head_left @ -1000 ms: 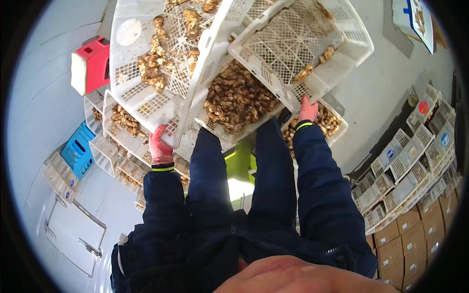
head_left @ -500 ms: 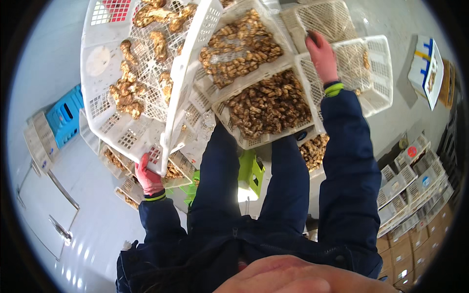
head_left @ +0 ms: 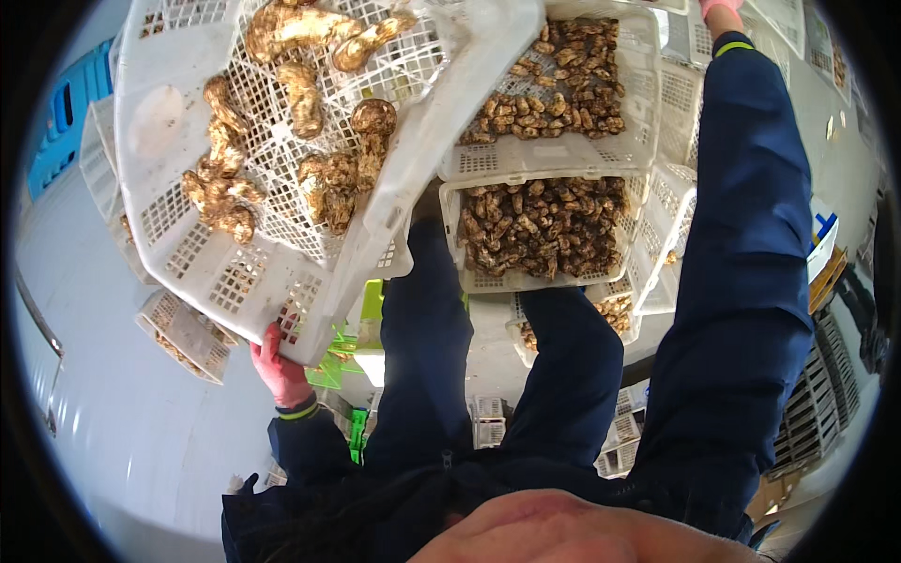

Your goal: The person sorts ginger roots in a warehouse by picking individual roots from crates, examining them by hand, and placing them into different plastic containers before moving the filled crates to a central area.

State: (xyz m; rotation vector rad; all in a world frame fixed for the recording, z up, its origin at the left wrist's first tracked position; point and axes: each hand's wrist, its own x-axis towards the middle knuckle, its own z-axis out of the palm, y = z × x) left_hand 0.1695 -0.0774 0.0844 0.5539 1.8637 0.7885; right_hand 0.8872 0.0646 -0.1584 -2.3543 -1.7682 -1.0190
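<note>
1. Nearest, the left hand [head_left: 282,375], in a pink glove, has its fingers closed on the lower corner of the large white crate [head_left: 155,122]; that crate sits at upper left, holding a loose scatter of brown mushrooms [head_left: 302,103]; compared with half a second ago, crate and hand lie lower and further left in the view, and the crate fills more of it.
2. Just right of its slanting wall, a smaller pale crate [head_left: 540,283] is packed with dark mushrooms [head_left: 540,230], directly in front of the legs; another pale crate [head_left: 643,56] lies beyond it, rim against rim, its mushrooms covering only part of the base.
3. The right hand [head_left: 721,9], also pink-gloved, has gone from above the crates on the right to the top edge of the view, the arm now stretched out full length.
4. For moving, the bare grey floor [head_left: 497,371] shows between the legs; a pale surface [head_left: 122,413] opens out left of the left hand (floor or wall, I cannot tell); on the right, the sleeve passes close beside the crates there.
5. The right hand is cut off, so whether it is spread or gripping cannot be told; the large crate's far end is cropped too, and whatever may support it is hidden; at the left rim, a blue plastic object [head_left: 70,108] is only partly in view.
</note>
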